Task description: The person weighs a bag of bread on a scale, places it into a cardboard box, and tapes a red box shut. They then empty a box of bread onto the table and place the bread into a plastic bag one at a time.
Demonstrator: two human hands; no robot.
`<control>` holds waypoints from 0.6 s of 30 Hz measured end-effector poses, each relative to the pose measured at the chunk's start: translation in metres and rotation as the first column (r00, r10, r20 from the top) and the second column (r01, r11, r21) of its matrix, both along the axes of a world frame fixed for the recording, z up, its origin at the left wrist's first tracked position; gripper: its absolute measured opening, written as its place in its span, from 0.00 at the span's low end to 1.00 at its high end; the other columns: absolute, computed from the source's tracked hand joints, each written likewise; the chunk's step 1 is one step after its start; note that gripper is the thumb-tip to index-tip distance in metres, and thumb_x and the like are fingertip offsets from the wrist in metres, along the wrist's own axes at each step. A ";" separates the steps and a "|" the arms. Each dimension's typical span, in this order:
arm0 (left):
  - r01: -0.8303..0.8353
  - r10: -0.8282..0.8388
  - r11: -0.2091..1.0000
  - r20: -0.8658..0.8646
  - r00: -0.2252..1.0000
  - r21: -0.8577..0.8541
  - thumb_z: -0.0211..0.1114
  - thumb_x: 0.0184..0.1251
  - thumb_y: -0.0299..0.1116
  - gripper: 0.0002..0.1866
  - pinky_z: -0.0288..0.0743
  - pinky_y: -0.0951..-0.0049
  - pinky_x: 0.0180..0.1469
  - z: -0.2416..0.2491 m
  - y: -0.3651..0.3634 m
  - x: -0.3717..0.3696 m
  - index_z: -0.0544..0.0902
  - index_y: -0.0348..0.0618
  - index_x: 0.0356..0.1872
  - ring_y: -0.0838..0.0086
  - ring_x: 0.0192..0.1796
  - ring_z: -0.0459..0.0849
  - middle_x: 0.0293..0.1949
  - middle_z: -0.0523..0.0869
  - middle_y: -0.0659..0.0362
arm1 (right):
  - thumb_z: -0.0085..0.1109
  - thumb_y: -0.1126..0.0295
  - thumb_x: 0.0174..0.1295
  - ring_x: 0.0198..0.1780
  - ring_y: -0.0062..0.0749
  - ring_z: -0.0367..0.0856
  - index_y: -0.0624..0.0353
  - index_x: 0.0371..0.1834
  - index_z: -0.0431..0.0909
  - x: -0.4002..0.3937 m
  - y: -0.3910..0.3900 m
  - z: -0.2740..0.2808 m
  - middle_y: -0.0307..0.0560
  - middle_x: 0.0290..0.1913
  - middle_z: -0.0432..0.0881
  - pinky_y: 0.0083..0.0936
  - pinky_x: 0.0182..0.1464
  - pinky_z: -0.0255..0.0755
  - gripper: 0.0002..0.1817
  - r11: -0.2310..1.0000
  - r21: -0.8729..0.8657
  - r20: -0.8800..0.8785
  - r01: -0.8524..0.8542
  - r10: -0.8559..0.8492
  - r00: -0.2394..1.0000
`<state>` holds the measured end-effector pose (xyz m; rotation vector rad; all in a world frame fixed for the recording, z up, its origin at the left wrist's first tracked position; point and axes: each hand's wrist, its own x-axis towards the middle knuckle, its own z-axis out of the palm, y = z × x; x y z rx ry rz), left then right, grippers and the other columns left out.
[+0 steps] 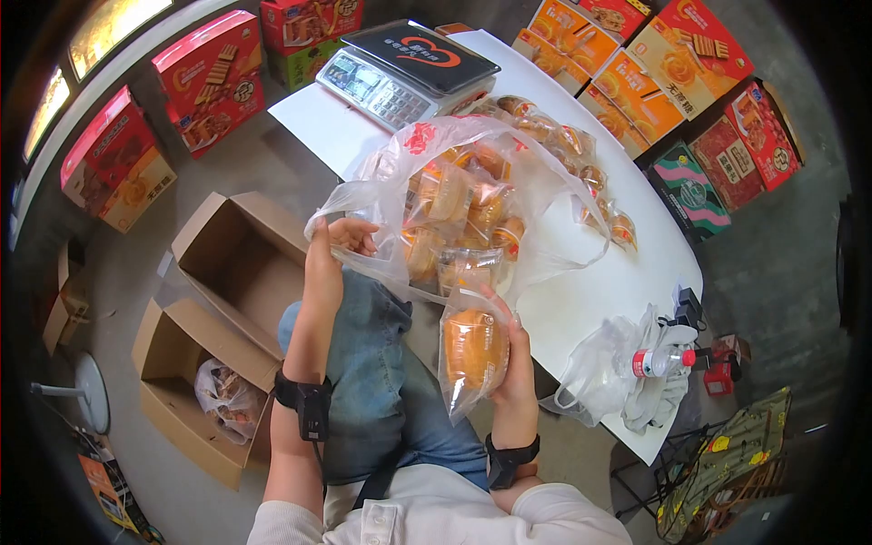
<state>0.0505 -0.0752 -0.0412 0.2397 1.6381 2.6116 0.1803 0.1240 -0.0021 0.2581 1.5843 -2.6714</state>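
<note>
My left hand (338, 245) pinches the near left edge of a white translucent plastic bag (554, 213), holding its mouth spread. Inside the bag lie several individually wrapped bread rolls (445, 195). In my right hand (516, 359) is one wrapped bread roll (475, 350), its clear wrapper upright just in front of the bag's opening. The thumb and fingers close round the right side of that wrapper. More wrapped rolls (572, 141) lie on the white table (572, 313) behind the bag.
A digital scale (391, 86) stands at the table's far end. A water bottle (661, 362) and crumpled plastic bags (595, 368) lie on its right. Open cardboard boxes (204, 350) sit on the floor at left. Red gift boxes (213, 82) and orange cartons (636, 91) stand around.
</note>
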 end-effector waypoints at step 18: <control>0.014 -0.014 1.000 -0.010 1.000 0.001 0.25 0.69 0.53 0.35 0.64 0.79 0.35 0.000 -0.001 -0.002 0.78 0.34 0.34 0.79 0.28 0.70 0.24 0.75 0.60 | 0.31 0.54 0.63 0.54 0.34 0.72 0.64 0.63 0.59 -0.008 0.000 0.004 0.51 0.57 0.70 0.30 0.55 0.68 0.31 0.995 -0.092 0.073 0.050 -0.044 0.996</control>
